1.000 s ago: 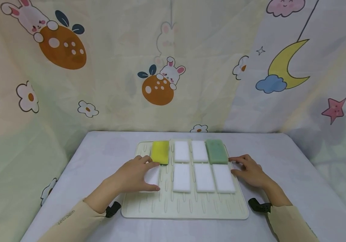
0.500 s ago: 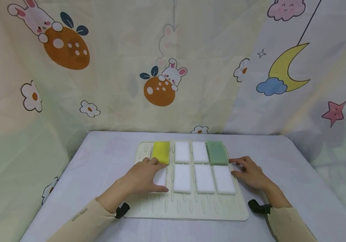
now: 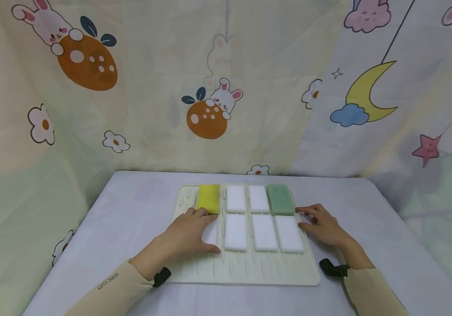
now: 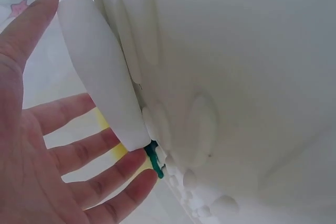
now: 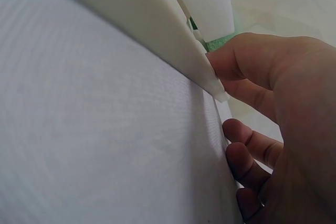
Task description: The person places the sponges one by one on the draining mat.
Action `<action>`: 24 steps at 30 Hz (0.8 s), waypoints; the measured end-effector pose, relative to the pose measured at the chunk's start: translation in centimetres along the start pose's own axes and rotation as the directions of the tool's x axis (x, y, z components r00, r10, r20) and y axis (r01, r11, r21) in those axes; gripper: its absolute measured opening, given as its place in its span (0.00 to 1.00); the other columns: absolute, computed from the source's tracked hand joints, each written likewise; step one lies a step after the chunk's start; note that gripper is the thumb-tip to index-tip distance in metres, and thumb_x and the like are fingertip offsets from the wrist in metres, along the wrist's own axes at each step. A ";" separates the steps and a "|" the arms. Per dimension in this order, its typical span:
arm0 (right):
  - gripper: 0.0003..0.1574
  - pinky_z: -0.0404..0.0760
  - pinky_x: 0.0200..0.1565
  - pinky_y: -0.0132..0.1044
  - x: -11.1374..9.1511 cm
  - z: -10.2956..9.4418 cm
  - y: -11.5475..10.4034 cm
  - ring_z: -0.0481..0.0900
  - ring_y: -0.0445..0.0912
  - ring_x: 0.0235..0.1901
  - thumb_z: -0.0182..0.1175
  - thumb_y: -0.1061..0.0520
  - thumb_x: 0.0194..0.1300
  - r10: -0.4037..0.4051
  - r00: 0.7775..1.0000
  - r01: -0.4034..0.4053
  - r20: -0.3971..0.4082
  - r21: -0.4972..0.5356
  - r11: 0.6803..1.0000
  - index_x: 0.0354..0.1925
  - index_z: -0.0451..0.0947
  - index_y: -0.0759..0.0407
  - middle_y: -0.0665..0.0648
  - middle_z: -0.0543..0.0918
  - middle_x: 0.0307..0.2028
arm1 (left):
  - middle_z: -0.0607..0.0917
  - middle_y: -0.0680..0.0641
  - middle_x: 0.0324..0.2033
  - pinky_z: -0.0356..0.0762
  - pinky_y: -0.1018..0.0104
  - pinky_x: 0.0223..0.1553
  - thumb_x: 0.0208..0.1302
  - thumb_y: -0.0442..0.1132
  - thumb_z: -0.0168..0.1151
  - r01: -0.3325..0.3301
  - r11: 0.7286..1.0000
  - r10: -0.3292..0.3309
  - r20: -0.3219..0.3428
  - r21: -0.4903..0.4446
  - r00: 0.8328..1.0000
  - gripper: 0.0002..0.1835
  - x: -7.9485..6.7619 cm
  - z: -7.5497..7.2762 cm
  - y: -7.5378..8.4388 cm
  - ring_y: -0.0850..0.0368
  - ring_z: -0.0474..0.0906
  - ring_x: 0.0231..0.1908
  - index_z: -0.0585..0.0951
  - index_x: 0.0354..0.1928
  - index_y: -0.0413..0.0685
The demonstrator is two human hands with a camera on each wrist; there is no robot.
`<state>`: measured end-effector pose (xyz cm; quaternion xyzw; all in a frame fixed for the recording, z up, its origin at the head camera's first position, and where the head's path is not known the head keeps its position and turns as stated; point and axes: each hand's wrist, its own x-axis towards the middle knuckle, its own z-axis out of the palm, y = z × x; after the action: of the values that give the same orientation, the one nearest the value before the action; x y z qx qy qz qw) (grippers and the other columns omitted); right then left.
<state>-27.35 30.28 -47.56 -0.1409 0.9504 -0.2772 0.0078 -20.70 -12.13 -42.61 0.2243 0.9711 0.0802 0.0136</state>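
In the head view my left hand [image 3: 188,231] spans a white sponge [image 3: 211,233] at the near left of an off-white ribbed draining board [image 3: 245,272]. The thumb is at its near end and the fingers at its far end. The hand covers much of this sponge. In the left wrist view the sponge [image 4: 102,72] stretches between thumb and fingertips, with a yellow sponge [image 4: 119,150] and its dark green pad behind. My right hand [image 3: 322,226] touches the board's right edge with thumb and index finger. In the right wrist view its other fingers curl loosely beside the rim.
The yellow sponge [image 3: 208,197] lies at the far left of the board, a green sponge [image 3: 280,199] at its far right. Between them sit two white sponges [image 3: 235,199]. Several white sponges [image 3: 264,232] form the near row. A cartoon-print curtain [image 3: 146,87] hangs behind the white-covered table [image 3: 139,197].
My left hand has moved right with the white sponge, closing the distance to the neighbouring white sponge, then stayed about still. My right hand keeps its place on the board's edge.
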 end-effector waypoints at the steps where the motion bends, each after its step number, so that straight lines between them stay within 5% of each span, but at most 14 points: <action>1: 0.30 0.56 0.42 0.43 0.1 0.0 0.0 0.66 0.48 0.41 0.63 0.44 0.63 0.002 1.000 -0.002 0.002 0.002 1.000 0.62 0.73 0.46 0.58 0.71 0.49 | 0.73 0.49 0.60 0.74 0.51 0.51 0.39 0.80 0.61 0.005 1.000 -0.005 0.000 -0.003 1.000 0.53 0.1 0.0 0.0 0.45 0.69 0.58 0.71 0.67 0.61; 9: 0.31 0.59 0.42 0.43 1.1 -0.4 0.6 0.68 0.49 0.44 0.62 0.41 0.63 0.018 0.999 -0.018 0.039 0.010 1.000 0.63 0.73 0.43 0.58 0.71 0.51 | 0.72 0.52 0.62 0.74 0.49 0.53 0.42 0.78 0.61 0.037 0.999 -0.038 -0.030 -0.035 0.999 0.49 0.2 -0.1 -0.6 0.46 0.70 0.59 0.70 0.68 0.64; 13: 0.33 0.65 0.41 0.40 1.5 -1.0 1.2 0.67 0.50 0.45 0.61 0.41 0.64 0.028 0.995 -0.037 0.093 0.094 0.995 0.66 0.70 0.44 0.59 0.69 0.53 | 0.72 0.52 0.61 0.75 0.50 0.53 0.50 0.75 0.59 0.039 0.998 -0.042 -0.066 -0.052 0.997 0.44 0.4 -0.6 -1.6 0.48 0.70 0.58 0.70 0.67 0.65; 19: 0.39 0.72 0.46 0.42 2.1 -2.1 1.2 0.71 0.53 0.52 0.57 0.36 0.65 0.052 0.989 -0.078 0.135 0.194 0.978 0.70 0.63 0.45 0.61 0.70 0.58 | 0.71 0.50 0.64 0.75 0.48 0.55 0.57 0.73 0.54 0.057 0.993 -0.069 -0.121 -0.101 0.990 0.41 0.5 -2.3 -4.3 0.47 0.69 0.61 0.69 0.69 0.60; 24: 0.46 0.73 0.52 0.56 3.0 -3.2 0.3 0.66 0.59 0.61 0.52 0.31 0.66 0.059 0.991 -0.077 0.118 0.156 0.985 0.74 0.55 0.46 0.63 0.64 0.65 | 0.68 0.46 0.66 0.71 0.40 0.57 0.61 0.72 0.50 0.100 0.990 -0.116 -0.168 -0.100 0.979 0.42 0.9 -3.7 -7.3 0.42 0.64 0.65 0.64 0.71 0.57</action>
<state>-30.60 31.39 -44.88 -0.1227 0.9274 -0.3436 0.0825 -24.88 -18.74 -40.10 0.1625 0.9747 0.1429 -0.0562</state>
